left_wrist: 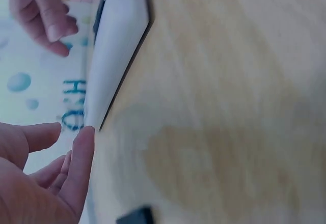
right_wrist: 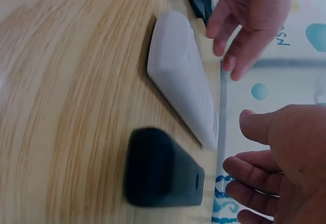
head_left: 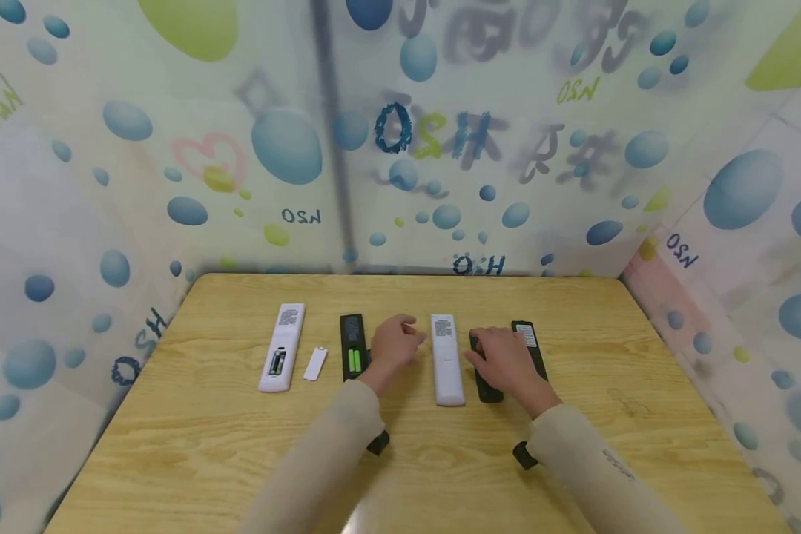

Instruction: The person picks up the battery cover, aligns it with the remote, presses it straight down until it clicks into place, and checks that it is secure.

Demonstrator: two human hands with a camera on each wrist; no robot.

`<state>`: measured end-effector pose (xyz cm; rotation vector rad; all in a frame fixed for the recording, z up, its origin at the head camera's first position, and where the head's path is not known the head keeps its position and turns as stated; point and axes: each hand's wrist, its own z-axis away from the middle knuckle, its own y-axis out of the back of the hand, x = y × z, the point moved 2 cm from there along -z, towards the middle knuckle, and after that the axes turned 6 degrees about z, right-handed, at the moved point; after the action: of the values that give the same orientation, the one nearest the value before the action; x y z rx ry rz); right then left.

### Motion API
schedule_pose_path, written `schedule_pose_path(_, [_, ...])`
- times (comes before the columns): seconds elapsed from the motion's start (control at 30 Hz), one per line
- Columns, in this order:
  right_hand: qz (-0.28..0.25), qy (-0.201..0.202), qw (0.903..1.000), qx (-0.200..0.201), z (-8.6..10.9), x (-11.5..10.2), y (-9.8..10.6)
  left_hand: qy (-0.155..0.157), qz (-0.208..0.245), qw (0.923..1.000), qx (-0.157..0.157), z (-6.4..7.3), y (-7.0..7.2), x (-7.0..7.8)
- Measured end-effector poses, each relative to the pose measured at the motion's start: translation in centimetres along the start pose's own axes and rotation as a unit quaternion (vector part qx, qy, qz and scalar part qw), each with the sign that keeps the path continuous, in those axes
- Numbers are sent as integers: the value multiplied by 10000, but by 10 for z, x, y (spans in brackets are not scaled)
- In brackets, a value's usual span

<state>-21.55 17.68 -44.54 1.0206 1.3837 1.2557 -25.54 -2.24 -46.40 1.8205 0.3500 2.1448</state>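
Note:
My left hand point(head_left: 395, 346) hovers with loosely bent fingers between a black remote control point(head_left: 351, 330) and a closed white remote control point(head_left: 447, 378). Two green batteries point(head_left: 354, 360) sit in that black remote's uncovered compartment. Over another black remote control point(head_left: 489, 391) is my right hand point(head_left: 503, 360), hiding part of it. In the right wrist view, the right thumb and fingers stand apart with nothing between them, beside the black remote point(right_wrist: 163, 173). The left wrist view has the left hand point(left_wrist: 46, 183) empty, its fingertip overlapping the white remote's point(left_wrist: 117, 40) far end.
At the left lies a white remote control point(head_left: 283, 326), its battery compartment uncovered and dark batteries inside. Beside it is a loose white battery cover point(head_left: 316, 364). A black remote control with a white label point(head_left: 536, 356) lies right of my right hand. A patterned wall point(head_left: 387, 185) borders the wooden table point(head_left: 173, 445).

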Motion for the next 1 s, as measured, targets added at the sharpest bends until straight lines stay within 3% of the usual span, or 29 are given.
schedule_pose_path(0.2, [-122,117,9998,-87,-6,-17,-2,-38,563,9983,-125,-12,36,0])
schedule_pose_path(0.37, [-176,286,9993,-154,-12,-36,-3,-7,255,9996,-83,-23,66,-6])
schedule_pose_path(0.6, [-81,681,9976,-101,-17,-65,-8,162,-243,9994,167,-26,100,-15])
schedule_pose_path(0.7, [58,808,9966,-169,-20,-76,-13,269,-284,9991,165,-28,111,-19])
schedule_pose_path(0.8, [177,946,9951,-237,-23,-84,-19,385,-634,9971,149,-29,118,-22])
schedule_pose_path(0.9, [192,1028,9942,-251,-25,-92,-23,502,-1087,9928,82,-29,121,-23])
schedule_pose_path(1.0, [216,1083,9936,-248,-27,-102,-25,608,-1137,9916,-72,-28,122,-24])
